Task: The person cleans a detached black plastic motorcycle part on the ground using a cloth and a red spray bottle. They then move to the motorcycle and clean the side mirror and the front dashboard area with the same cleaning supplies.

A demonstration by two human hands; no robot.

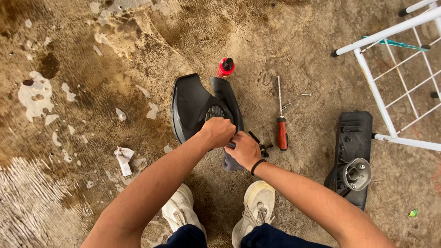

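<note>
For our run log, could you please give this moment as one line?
left hand: on black cover | right hand: at its edge | screwdriver: on floor

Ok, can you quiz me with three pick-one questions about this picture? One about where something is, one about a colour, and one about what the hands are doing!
1. Where is the screwdriver?
A. On the floor, right of the hands
B. On the white rack
C. In a hand

2. What colour is the little bottle?
A. Blue
B. Red with a black cap
C. Green

3. What are the hands doing?
A. Resting on knees
B. Waving
C. Both closed at the black plastic cover

Answers: 1 A, it lies on the concrete. 2 B, red body shows. 3 C, the left hand and right hand grip there.
</note>
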